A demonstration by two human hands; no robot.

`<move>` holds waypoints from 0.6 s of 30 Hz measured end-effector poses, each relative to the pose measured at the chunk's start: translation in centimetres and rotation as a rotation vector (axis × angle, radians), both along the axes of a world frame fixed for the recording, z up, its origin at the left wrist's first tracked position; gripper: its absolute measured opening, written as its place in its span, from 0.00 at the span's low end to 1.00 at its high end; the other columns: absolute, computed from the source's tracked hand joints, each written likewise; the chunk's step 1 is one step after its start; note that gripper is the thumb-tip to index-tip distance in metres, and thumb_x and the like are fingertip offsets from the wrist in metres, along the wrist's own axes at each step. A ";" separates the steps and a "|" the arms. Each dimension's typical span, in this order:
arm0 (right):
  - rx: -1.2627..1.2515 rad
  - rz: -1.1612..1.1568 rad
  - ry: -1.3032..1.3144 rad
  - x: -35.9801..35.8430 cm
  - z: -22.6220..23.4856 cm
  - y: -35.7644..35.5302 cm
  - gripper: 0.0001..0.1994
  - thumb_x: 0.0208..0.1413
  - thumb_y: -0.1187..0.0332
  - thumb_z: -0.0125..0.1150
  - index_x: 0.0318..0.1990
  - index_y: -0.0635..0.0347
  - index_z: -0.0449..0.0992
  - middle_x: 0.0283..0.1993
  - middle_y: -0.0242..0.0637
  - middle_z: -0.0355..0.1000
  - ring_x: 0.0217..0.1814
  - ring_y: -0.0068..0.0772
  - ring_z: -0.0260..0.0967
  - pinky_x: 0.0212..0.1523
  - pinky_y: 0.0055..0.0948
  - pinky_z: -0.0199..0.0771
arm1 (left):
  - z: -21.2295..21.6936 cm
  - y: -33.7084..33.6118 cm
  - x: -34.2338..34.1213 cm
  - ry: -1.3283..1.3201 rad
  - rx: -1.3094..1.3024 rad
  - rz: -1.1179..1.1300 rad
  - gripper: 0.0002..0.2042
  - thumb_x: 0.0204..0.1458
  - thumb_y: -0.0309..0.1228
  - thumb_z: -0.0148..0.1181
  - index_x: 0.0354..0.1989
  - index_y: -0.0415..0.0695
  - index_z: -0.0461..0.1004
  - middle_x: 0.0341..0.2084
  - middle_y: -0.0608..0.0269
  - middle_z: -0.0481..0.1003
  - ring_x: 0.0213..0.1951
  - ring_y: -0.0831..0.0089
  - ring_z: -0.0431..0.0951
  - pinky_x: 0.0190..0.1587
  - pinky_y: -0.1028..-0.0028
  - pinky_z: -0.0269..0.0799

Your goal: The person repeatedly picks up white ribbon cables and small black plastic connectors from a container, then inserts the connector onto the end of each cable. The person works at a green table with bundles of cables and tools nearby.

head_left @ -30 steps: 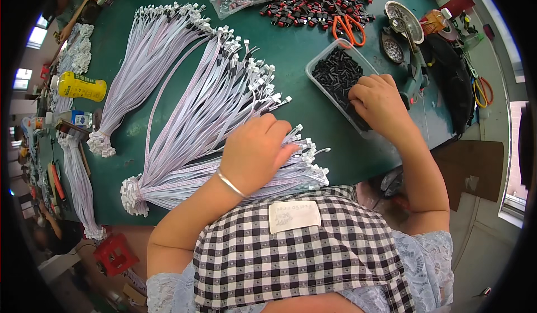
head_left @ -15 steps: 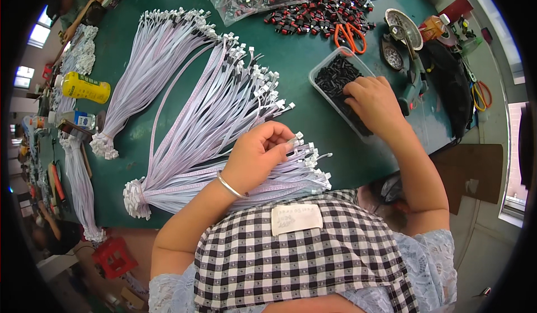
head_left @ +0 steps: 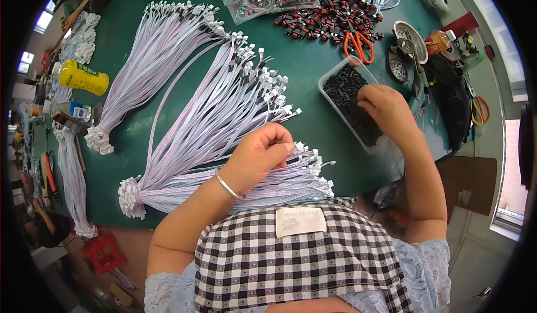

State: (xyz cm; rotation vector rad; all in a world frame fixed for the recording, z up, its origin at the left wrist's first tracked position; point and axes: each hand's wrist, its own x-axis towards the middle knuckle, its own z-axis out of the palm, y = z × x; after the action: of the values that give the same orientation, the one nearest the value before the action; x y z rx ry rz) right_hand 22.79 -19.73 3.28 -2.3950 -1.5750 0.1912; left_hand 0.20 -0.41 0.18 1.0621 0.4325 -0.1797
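Observation:
My left hand [head_left: 258, 155], with a silver bangle at its wrist, is closed in a pinch over a fanned bundle of flat white cables [head_left: 193, 128]. A white cable end appears to be between its thumb and forefinger, mostly covered by the fingers. Small white connectors tip the loose ends, and black sleeves show on some of them. To the right, a clear plastic box [head_left: 331, 105] holds many short black tubes [head_left: 344, 87]. My right hand [head_left: 389, 110] reaches over its right side, fingertips drawn together among the tubes. Whatever they pinch is too small to make out.
Another cable bundle [head_left: 151, 61] lies at the far left beside a yellow bottle [head_left: 84, 78]. Beyond the box are orange-handled scissors [head_left: 358, 47], a pile of black-and-red parts [head_left: 330, 19] and a clear bag [head_left: 263, 0]. A metal dish [head_left: 411, 36] stands at the right.
The whole view has shifted slightly. My left fingers have curled in more, covering the white end that showed at their tips. My right hand stays at the box among the tubes.

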 end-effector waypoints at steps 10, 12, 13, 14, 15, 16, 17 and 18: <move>0.114 -0.012 0.077 -0.4 0.3 -0.4 0.07 0.45 0.77 0.61 0.35 0.63 0.76 0.36 0.41 0.72 0.37 0.44 0.71 0.39 0.34 0.72 | -0.4 0.0 -0.1 -0.089 0.199 -0.061 0.13 0.53 0.22 0.54 0.49 0.41 0.71 0.27 0.71 0.69 0.28 0.84 0.68 0.34 0.83 0.68; 0.128 -0.021 0.112 -0.2 0.0 -0.6 0.07 0.45 0.77 0.60 0.34 0.62 0.76 0.35 0.41 0.72 0.37 0.45 0.71 0.39 0.36 0.71 | -0.2 0.0 0.0 -0.069 0.213 -0.052 0.13 0.53 0.22 0.54 0.48 0.41 0.71 0.27 0.71 0.68 0.27 0.84 0.68 0.33 0.83 0.68; 0.142 -0.008 0.099 -0.1 -0.3 -1.1 0.07 0.46 0.76 0.60 0.35 0.61 0.76 0.35 0.41 0.72 0.37 0.45 0.71 0.39 0.36 0.71 | -0.2 -0.1 0.2 -0.065 0.213 -0.050 0.13 0.53 0.22 0.54 0.48 0.40 0.71 0.26 0.71 0.68 0.27 0.84 0.68 0.33 0.83 0.67; 0.155 0.003 0.086 0.0 -0.8 -0.8 0.07 0.46 0.76 0.60 0.35 0.61 0.76 0.35 0.41 0.72 0.37 0.45 0.71 0.38 0.36 0.71 | -0.2 -0.1 0.4 -0.061 0.212 -0.049 0.13 0.53 0.22 0.54 0.48 0.40 0.72 0.26 0.71 0.68 0.27 0.84 0.68 0.33 0.83 0.67; 0.149 0.000 0.063 0.0 -0.6 -1.1 0.07 0.46 0.75 0.60 0.35 0.61 0.76 0.35 0.41 0.72 0.37 0.45 0.71 0.38 0.35 0.71 | -0.5 -0.2 0.3 -0.075 0.167 -0.031 0.13 0.53 0.22 0.54 0.48 0.40 0.71 0.26 0.71 0.68 0.27 0.84 0.68 0.33 0.83 0.68; 0.134 -0.018 0.066 -0.2 -0.4 -0.7 0.06 0.47 0.74 0.60 0.35 0.61 0.76 0.34 0.41 0.72 0.37 0.45 0.71 0.38 0.36 0.71 | -0.8 0.2 -0.1 -0.083 0.138 -0.005 0.14 0.53 0.22 0.54 0.48 0.40 0.71 0.26 0.71 0.68 0.27 0.84 0.68 0.33 0.83 0.68; 0.118 -0.036 0.069 -0.2 -0.2 -0.5 0.06 0.47 0.74 0.60 0.35 0.60 0.76 0.34 0.41 0.72 0.37 0.45 0.71 0.38 0.36 0.71 | -1.1 0.0 -0.1 -0.088 0.108 0.021 0.14 0.52 0.22 0.54 0.48 0.39 0.71 0.26 0.70 0.68 0.27 0.83 0.68 0.33 0.83 0.68; 0.097 -0.004 0.049 0.1 -0.3 0.0 0.08 0.49 0.72 0.58 0.38 0.59 0.76 0.35 0.40 0.72 0.38 0.46 0.71 0.38 0.38 0.71 | -1.1 0.1 -0.1 -0.086 0.093 0.031 0.14 0.52 0.22 0.54 0.49 0.39 0.70 0.26 0.70 0.68 0.27 0.83 0.68 0.33 0.83 0.68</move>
State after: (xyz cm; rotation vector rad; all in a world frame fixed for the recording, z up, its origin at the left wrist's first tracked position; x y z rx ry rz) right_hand 22.94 -19.72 2.94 -2.3017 -1.5219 0.1671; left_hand 0.06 -0.34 -0.90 1.1489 0.3828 -0.0866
